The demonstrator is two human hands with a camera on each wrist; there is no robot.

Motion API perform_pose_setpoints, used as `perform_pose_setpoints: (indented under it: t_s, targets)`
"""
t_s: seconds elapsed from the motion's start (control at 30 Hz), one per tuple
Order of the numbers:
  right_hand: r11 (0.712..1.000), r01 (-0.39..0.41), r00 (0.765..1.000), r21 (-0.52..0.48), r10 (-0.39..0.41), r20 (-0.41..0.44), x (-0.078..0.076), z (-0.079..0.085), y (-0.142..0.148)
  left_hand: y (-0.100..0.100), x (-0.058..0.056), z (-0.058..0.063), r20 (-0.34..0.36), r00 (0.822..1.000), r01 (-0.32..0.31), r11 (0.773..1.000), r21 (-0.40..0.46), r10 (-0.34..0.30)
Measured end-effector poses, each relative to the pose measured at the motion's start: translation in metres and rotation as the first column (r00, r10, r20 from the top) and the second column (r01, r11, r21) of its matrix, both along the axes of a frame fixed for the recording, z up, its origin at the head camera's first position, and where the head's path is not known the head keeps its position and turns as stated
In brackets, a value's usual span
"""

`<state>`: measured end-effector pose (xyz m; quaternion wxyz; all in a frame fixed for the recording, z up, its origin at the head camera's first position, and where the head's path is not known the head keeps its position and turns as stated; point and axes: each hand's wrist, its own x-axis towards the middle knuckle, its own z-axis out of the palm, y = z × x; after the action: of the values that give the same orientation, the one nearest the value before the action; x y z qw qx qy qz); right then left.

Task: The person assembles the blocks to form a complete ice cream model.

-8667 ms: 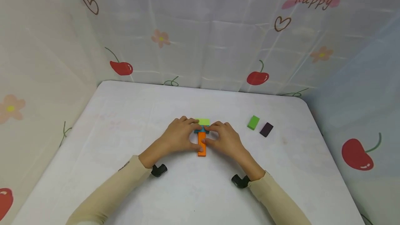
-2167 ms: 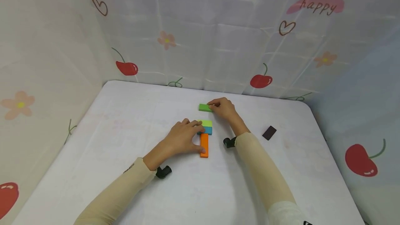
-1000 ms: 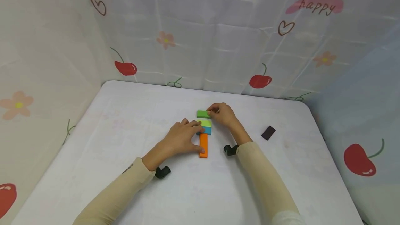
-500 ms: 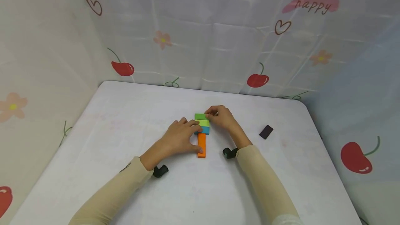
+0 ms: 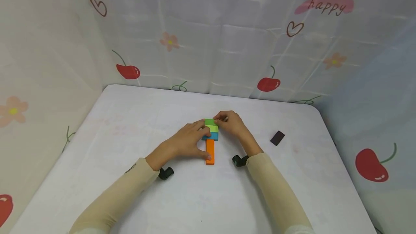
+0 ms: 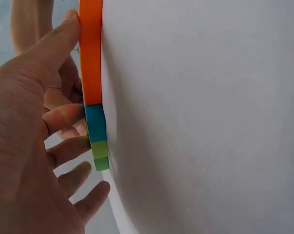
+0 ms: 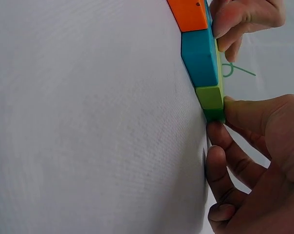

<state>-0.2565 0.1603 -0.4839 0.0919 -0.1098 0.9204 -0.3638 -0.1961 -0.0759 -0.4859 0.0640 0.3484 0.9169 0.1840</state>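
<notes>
In the head view, flat blocks form a line on the white table (image 5: 208,201). The orange block (image 5: 210,152) lies lengthwise nearest the person. Beyond it, set crosswise, are the blue block (image 5: 214,136), the yellow-green block (image 5: 213,129) and the green block (image 5: 209,121), side by side and touching. My left hand (image 5: 185,142) rests over them from the left, its thumb on the orange block and fingertips on the blue and yellow-green ones. From the right, my right hand (image 5: 231,122) pinches the green block's end; in the right wrist view, the thumb touches its top (image 7: 215,114).
A dark block (image 5: 277,138) lies apart on the table, right of the right hand. Each wrist carries a small black camera, such as the right one (image 5: 239,160). Printed curtains (image 5: 208,46) stand behind the table and on both sides.
The green block, first lying near the dark one, was brought left behind the row, then drawn toward the person until it met the yellow-green block. The left hand's fingers have shifted slightly farther over the row.
</notes>
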Motion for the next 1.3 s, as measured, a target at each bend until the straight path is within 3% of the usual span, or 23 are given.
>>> perform_pose_setpoints:
  t_s: [0.17, 0.5, 0.73, 0.9, 1.1, 1.3]
  targets:
    - [1.000, 0.006, 1.000, 0.003, -0.006, -0.002, 0.000, 0.000, 0.000, 0.000, -0.005, -0.002, -0.004, 1.000, 0.026, 1.000, 0.005, -0.026]
    - [1.000, -0.016, 0.999, 0.006, 0.017, -0.030, 0.003, -0.003, 0.000, 0.001, -0.003, 0.001, -0.006, 1.000, 0.023, 0.999, -0.044, -0.023]
    - [0.995, -0.073, 0.996, 0.062, 0.076, -0.053, 0.017, 0.004, 0.014, 0.001, -0.003, 0.003, -0.001, 1.000, 0.026, 0.999, -0.044, -0.026]
    - [0.992, -0.038, 0.993, 0.121, 0.051, -0.104, 0.033, 0.010, 0.044, 0.001, -0.004, 0.002, -0.023, 0.999, 0.022, 0.998, -0.054, -0.023]
    - [0.986, 0.017, 0.969, 0.165, 0.024, -0.245, 0.062, 0.008, 0.097, 0.000, -0.002, 0.003, -0.004, 1.000, 0.017, 0.998, -0.054, -0.018]
    - [0.975, 0.083, 0.953, 0.205, -0.017, -0.303, 0.082, 0.013, 0.153, 0.001, -0.001, 0.002, 0.000, 1.000, 0.015, 0.999, -0.045, -0.015]
